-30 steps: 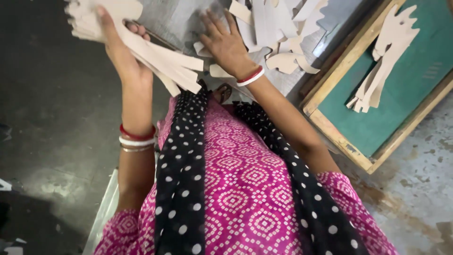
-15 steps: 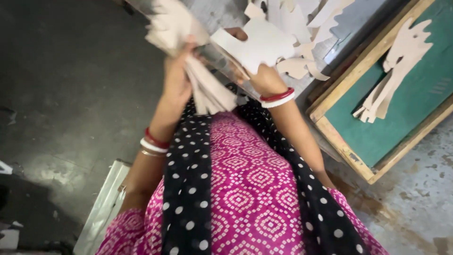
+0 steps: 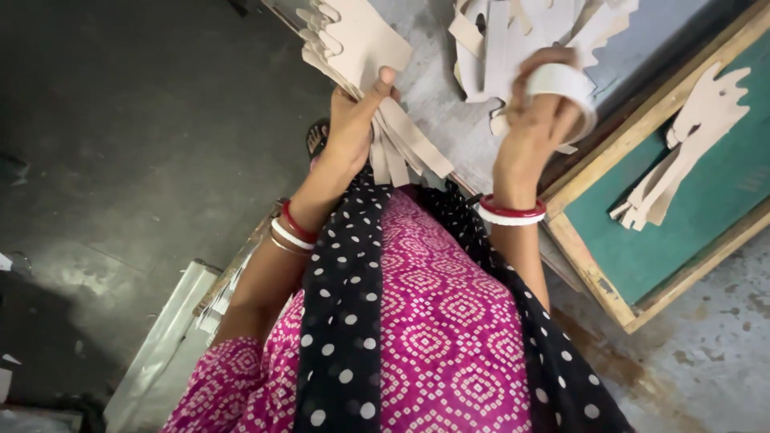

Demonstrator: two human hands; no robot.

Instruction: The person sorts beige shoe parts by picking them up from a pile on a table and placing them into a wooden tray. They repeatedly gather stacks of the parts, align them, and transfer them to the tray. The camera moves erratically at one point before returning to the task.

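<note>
My left hand (image 3: 353,120) grips a thick stack of beige glove-shaped cut pieces (image 3: 357,40), thumb pressed on top, the strips fanning out below the fist. My right hand (image 3: 536,120) is raised beside it and holds a single pale cut piece (image 3: 565,80) curled over its fingers. Just beyond both hands lies a loose pile of the same beige cut pieces (image 3: 513,32) on a grey surface. Both wrists wear red and white bangles.
A wooden-framed tray with a teal base (image 3: 682,232) sits at the right, holding a small bundle of glove-shaped pieces (image 3: 682,144). A sandalled foot (image 3: 318,138) shows below the left hand. Dark concrete floor lies at left; pale sheets (image 3: 160,337) rest near my left elbow.
My hands came together, then parted again. The left now holds the stack upright; the right has lifted one piece away from the pile.
</note>
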